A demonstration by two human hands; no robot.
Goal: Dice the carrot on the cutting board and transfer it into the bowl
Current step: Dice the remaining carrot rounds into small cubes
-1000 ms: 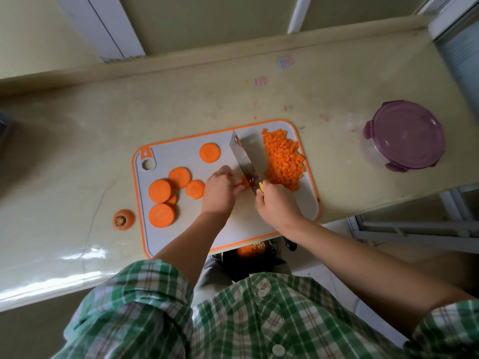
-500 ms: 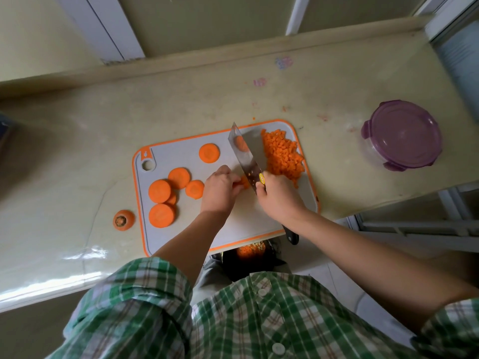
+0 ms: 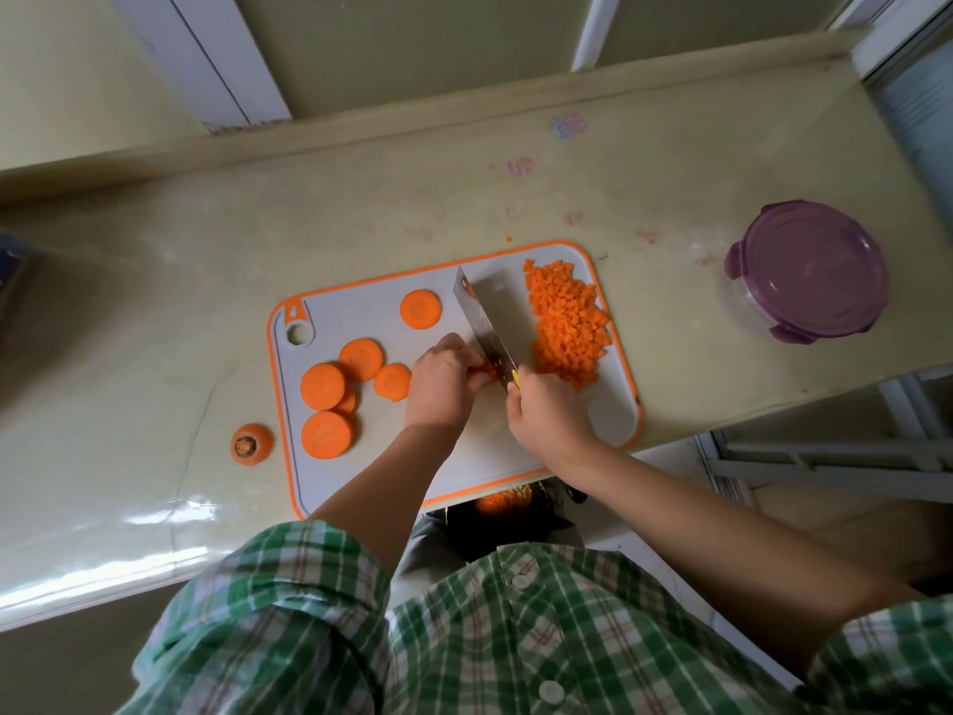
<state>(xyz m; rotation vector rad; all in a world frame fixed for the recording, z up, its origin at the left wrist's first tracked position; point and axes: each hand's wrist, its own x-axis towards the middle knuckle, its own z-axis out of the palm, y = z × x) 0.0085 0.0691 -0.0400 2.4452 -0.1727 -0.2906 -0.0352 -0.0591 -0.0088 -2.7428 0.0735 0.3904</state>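
Note:
A grey cutting board [image 3: 371,312] with an orange rim lies on the counter. Several round carrot slices [image 3: 323,385] sit on its left half, and a heap of diced carrot [image 3: 567,322] fills its right side. My left hand [image 3: 442,380] pinches a small carrot piece [image 3: 485,371] against the board. My right hand [image 3: 549,412] grips the handle of a cleaver [image 3: 482,322], whose blade stands on the board right beside the left fingertips. A bowl with a purple lid [image 3: 809,270] stands at the counter's right end.
A carrot top [image 3: 251,444] lies on the counter left of the board. The board's near edge overhangs the counter edge. Below it, something dark holds orange carrot bits [image 3: 503,500]. A raised ledge [image 3: 361,131] runs along the counter's back.
The cleaver rose and came down again beside my left fingers. Both hands stayed at the same spot on the board.

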